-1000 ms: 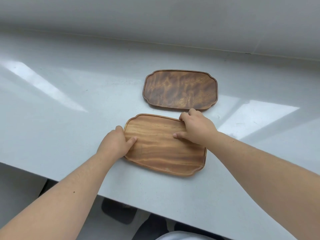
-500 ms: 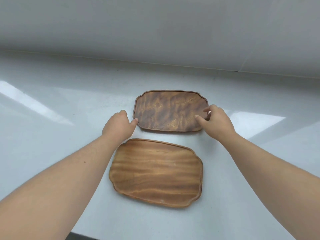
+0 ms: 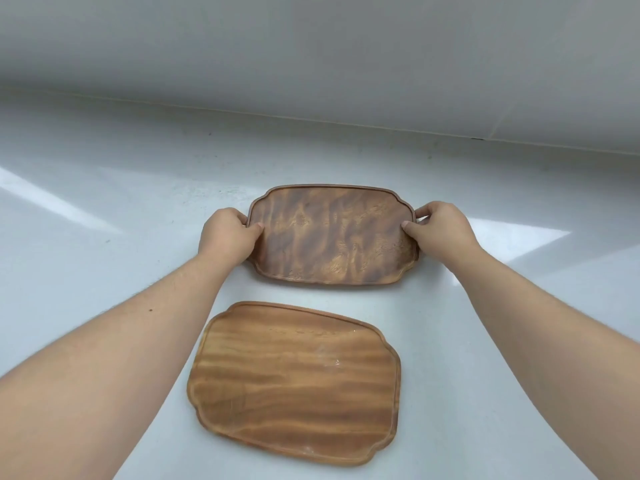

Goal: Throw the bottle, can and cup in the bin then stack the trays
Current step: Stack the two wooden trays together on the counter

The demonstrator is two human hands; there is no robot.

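Note:
Two wooden trays lie on a white counter (image 3: 104,271). The dark brown tray (image 3: 332,233) is the farther one. My left hand (image 3: 227,235) grips its left edge, thumb on the inner surface. My right hand (image 3: 441,228) grips its right edge the same way. The lighter brown tray (image 3: 298,389) lies closer to me, between my forearms, untouched. No bottle, can, cup or bin is in view.
A grey wall (image 3: 311,64) rises behind the counter. Bright patches of light fall on the counter at left and right.
Both hands left the light tray and moved away from me to the dark tray, then closed on its two short edges. The view shifted forward over the counter.

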